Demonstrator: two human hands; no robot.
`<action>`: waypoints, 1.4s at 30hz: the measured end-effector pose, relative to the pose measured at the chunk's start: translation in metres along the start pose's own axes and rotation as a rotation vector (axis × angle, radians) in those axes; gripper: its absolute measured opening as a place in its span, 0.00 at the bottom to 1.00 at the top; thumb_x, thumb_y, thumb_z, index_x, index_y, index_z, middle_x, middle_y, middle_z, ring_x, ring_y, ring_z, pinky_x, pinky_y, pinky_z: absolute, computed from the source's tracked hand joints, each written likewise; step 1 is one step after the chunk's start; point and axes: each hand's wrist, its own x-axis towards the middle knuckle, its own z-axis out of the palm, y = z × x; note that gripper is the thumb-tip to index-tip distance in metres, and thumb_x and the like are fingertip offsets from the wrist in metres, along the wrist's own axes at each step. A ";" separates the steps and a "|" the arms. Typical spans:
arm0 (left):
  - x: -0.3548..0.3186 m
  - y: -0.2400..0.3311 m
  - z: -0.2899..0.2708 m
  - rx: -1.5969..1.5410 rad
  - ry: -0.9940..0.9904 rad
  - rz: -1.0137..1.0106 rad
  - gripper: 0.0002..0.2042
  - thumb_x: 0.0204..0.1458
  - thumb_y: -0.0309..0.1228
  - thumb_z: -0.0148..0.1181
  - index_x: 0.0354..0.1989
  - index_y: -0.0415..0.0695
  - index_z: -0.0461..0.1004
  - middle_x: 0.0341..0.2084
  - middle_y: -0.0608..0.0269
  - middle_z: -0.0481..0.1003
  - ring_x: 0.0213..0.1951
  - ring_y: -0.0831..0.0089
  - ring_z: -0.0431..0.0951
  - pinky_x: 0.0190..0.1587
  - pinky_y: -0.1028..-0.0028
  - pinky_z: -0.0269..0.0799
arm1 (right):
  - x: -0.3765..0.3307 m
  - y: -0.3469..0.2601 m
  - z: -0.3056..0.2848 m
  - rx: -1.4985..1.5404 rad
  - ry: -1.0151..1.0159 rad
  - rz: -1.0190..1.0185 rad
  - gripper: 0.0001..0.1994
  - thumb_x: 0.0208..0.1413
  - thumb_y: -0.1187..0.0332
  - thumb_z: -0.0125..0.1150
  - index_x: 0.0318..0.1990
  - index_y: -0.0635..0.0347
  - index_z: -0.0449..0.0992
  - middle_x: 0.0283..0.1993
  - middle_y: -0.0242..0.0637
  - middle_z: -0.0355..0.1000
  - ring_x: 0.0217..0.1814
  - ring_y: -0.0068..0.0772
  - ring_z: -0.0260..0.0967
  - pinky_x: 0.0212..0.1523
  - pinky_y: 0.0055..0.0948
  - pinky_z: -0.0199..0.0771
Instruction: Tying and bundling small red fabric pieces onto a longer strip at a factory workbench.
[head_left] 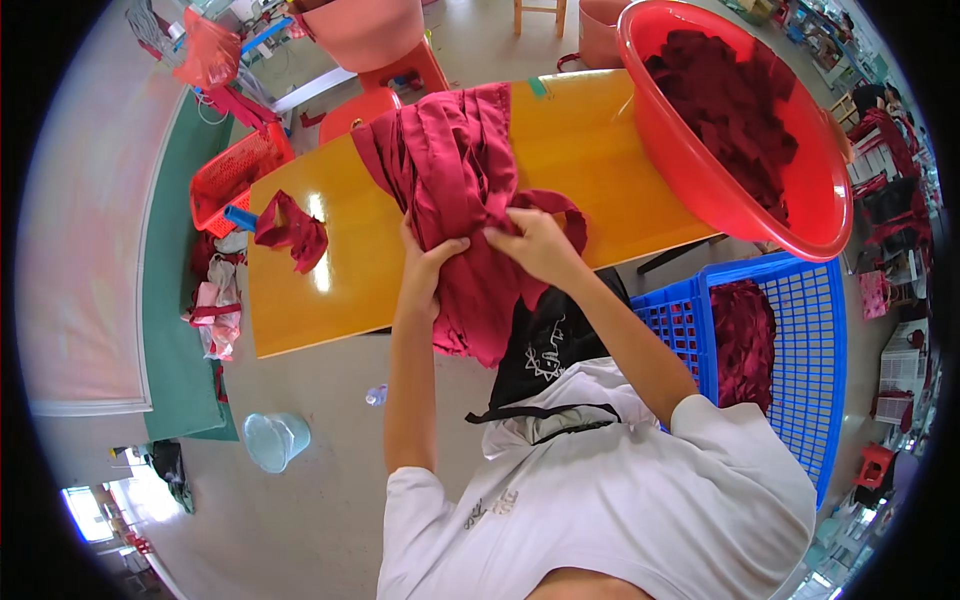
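Note:
A thick bundle of dark red fabric (pixel 450 160) lies in folds across the wooden table (pixel 590 130) and hangs over its near edge. My left hand (pixel 428 262) grips the bundle's left side, thumb on top and fingers hidden beneath the cloth. From the right, my right hand (pixel 535 245) pinches a fold at the middle of the bundle. A red fabric strap (pixel 568 208) loops out just beyond that hand.
A red tub (pixel 655 125) of dark red cloth stands at the table's right end. Below it is a blue crate (pixel 810 350) with more cloth. Small red cloth (pixel 292 232) lies left on the table, near a red basket (pixel 240 165). A bucket (pixel 276 442) stands on the floor.

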 end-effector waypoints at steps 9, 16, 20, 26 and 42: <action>0.000 0.003 -0.009 -0.088 -0.135 -0.050 0.50 0.39 0.17 0.66 0.71 0.48 0.42 0.62 0.50 0.62 0.61 0.57 0.66 0.61 0.62 0.67 | 0.045 -0.031 0.001 0.489 0.110 -0.031 0.10 0.56 0.69 0.64 0.41 0.67 0.78 0.31 0.41 0.78 0.34 0.25 0.74 0.39 0.30 0.73; -0.001 0.000 -0.007 -0.088 -0.111 -0.021 0.51 0.38 0.17 0.66 0.71 0.48 0.42 0.63 0.49 0.61 0.62 0.56 0.65 0.62 0.61 0.65 | 0.006 -0.027 -0.020 -0.452 0.085 0.061 0.22 0.63 0.51 0.55 0.43 0.65 0.77 0.30 0.44 0.78 0.31 0.32 0.77 0.36 0.32 0.73; -0.001 -0.001 -0.007 -0.069 -0.057 -0.049 0.52 0.38 0.18 0.67 0.72 0.48 0.40 0.64 0.48 0.60 0.63 0.55 0.64 0.62 0.61 0.65 | -0.040 -0.024 -0.034 -0.078 -0.136 0.265 0.25 0.62 0.47 0.55 0.41 0.66 0.75 0.26 0.44 0.77 0.31 0.35 0.77 0.37 0.33 0.74; -0.001 0.000 -0.006 -0.061 -0.041 -0.032 0.53 0.37 0.20 0.68 0.72 0.48 0.39 0.64 0.47 0.59 0.64 0.55 0.63 0.64 0.62 0.63 | -0.115 -0.024 -0.085 -0.173 -0.410 0.471 0.18 0.64 0.56 0.53 0.39 0.64 0.77 0.19 0.35 0.71 0.21 0.23 0.70 0.25 0.26 0.68; -0.003 0.001 -0.005 -0.030 -0.042 -0.016 0.50 0.37 0.23 0.68 0.71 0.48 0.45 0.62 0.50 0.62 0.62 0.55 0.65 0.62 0.61 0.65 | -0.036 0.030 -0.046 1.034 0.237 0.638 0.15 0.66 0.66 0.44 0.48 0.73 0.68 0.47 0.59 0.74 0.43 0.48 0.77 0.46 0.35 0.80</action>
